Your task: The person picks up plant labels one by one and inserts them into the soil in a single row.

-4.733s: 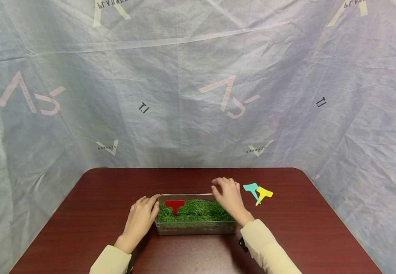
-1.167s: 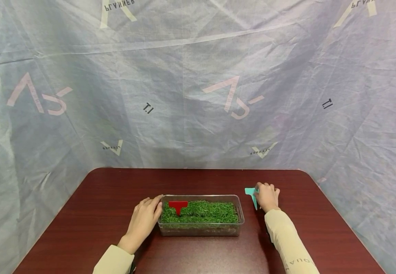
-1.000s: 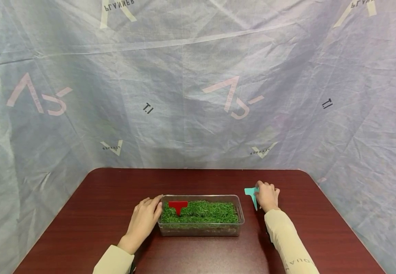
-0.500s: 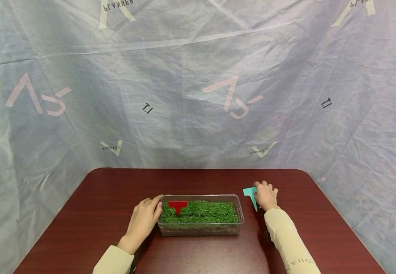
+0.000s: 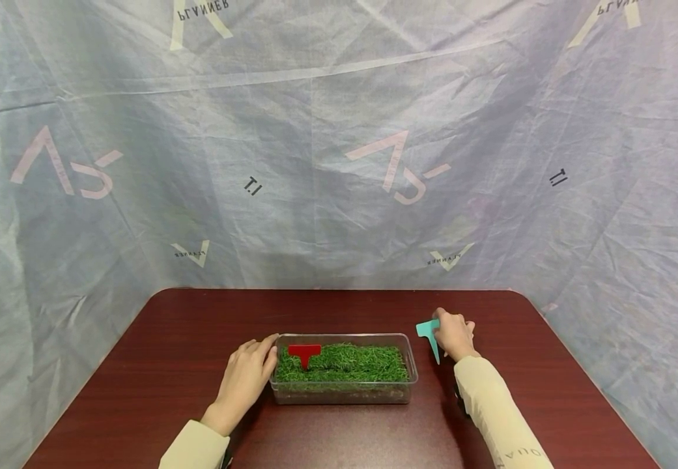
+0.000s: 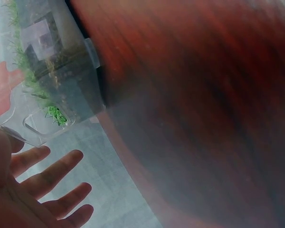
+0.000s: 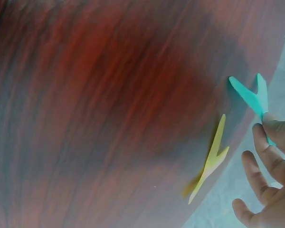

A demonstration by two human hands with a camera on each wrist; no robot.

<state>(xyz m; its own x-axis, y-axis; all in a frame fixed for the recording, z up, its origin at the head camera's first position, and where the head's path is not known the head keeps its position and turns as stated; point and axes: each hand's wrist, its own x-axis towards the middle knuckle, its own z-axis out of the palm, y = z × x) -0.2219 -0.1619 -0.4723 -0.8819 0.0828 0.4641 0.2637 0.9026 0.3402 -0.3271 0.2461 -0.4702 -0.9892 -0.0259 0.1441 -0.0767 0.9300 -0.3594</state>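
Observation:
My right hand (image 5: 454,335) pinches a teal T-shaped plant label (image 5: 428,331) by its head, between thumb and index finger; the label's pointed stem hangs toward me. Below that hand, a yellow plant label (image 7: 213,159) lies on the table in the right wrist view; the hand hides it from the head camera. A red plant label (image 5: 304,352) stands upright in green grass (image 5: 368,365) at the left of a clear plastic box (image 5: 344,395). My left hand (image 5: 245,374) rests against the box's left end, its fingers (image 6: 52,175) spread near the rim corner.
The dark red wooden table (image 5: 327,436) has rounded far corners. Grey printed fabric (image 5: 327,195) hangs behind and at both sides of it. The box stands in the middle, with the right hand beyond its right end.
Several seconds ago my right hand was over the box's right end, and the teal and yellow labels lay overlapping. Now it holds the teal one, shifted slightly left. My left hand stays put.

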